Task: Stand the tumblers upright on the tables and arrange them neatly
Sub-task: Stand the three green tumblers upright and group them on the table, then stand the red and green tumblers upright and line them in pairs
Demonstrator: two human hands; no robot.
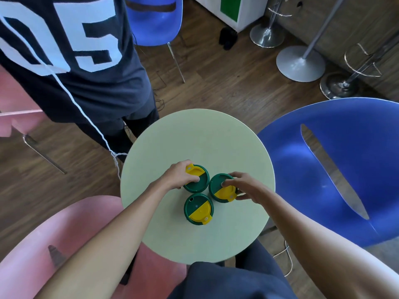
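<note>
**Three tumblers upright on a round desk, two of them held**

Top-down head view. A round, pale green desk (216, 137) fills the middle of the frame. Three green tumblers with yellow lid flaps stand upright on it in a tight triangle just below the frame's centre, their lids nearly touching.

The left tumbler (196, 178) sits at the upper left of the cluster. The left hand (179, 174) is closed around its lid from the left, fingers curled over the rim and the yellow flap at its upper-left edge.

The right tumbler (222, 187) sits at the upper right of the cluster. The right hand (244, 186) is closed on it from the right, fingertips resting on the lid top and thumb by the yellow flap at the lower-right edge.

The near tumbler (198, 209) stands below the other two, touched by neither hand, its yellow flap turned toward the lower right.

Around the desk: a pink chair (54, 244) at lower left, a blue chair (336, 169) at right, and a second person (71, 61) in a dark numbered shirt standing at upper left, on a wooden floor (226, 83).
</note>
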